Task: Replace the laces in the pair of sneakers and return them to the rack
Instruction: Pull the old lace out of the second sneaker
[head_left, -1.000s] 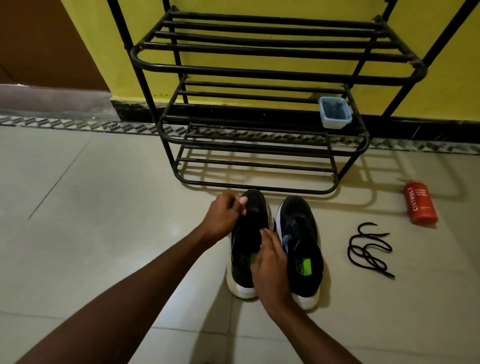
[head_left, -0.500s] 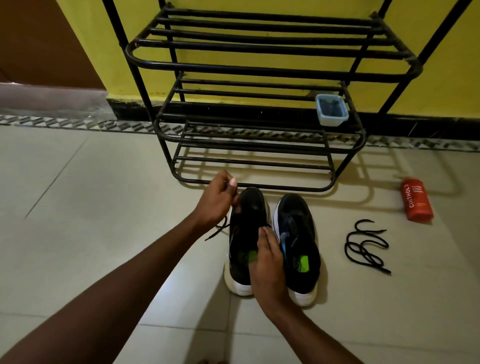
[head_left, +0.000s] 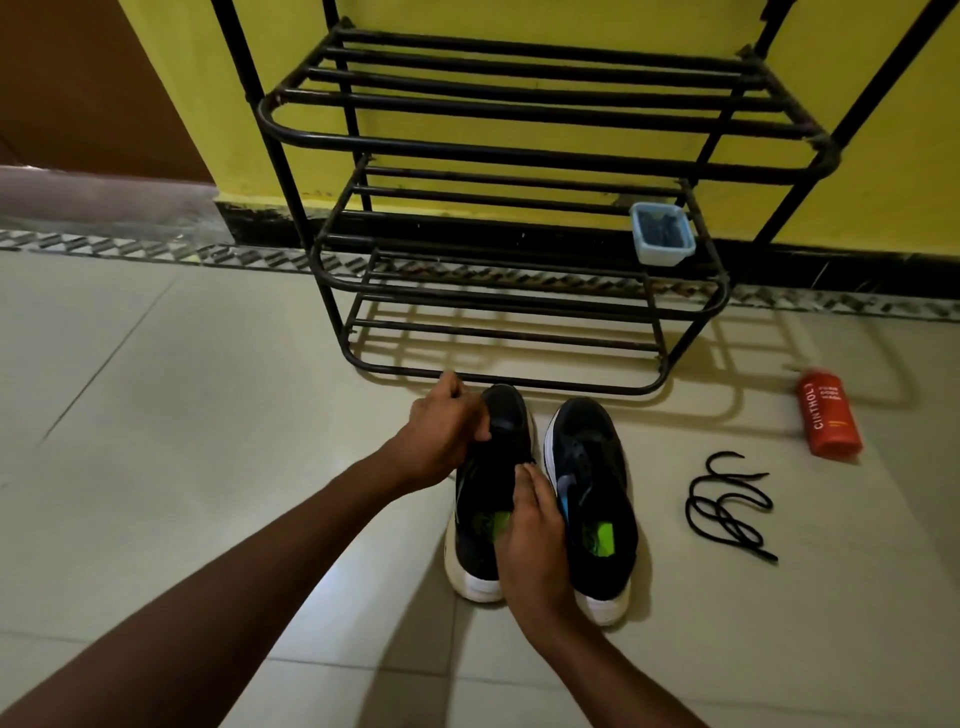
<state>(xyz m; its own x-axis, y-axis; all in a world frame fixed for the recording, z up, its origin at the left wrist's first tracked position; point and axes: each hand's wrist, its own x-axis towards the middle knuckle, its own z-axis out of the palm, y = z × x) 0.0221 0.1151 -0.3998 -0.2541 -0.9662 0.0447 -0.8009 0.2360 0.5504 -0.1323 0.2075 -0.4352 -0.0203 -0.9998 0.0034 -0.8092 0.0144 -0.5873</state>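
Observation:
Two black sneakers with white soles stand side by side on the floor in front of the black metal rack (head_left: 498, 150). My left hand (head_left: 447, 431) is closed at the toe end of the left sneaker (head_left: 485, 525), fingers pinched near its lace holes; the lace itself is hidden under the hand. My right hand (head_left: 535, 530) rests flat on the left sneaker's tongue and holds the shoe down. The right sneaker (head_left: 592, 493) stands untouched beside it. A loose black lace (head_left: 727, 504) lies coiled on the floor to the right of the shoes.
A small pale blue tub (head_left: 662, 234) sits on the right end of the rack's middle shelf. A red bottle (head_left: 828, 413) lies on the floor at the far right. Yellow wall with black skirting behind the rack; tiled floor all around.
My left hand pulled a lace end out to the left of the left sneaker, then came back onto the toe end. My right hand stayed on the shoe.

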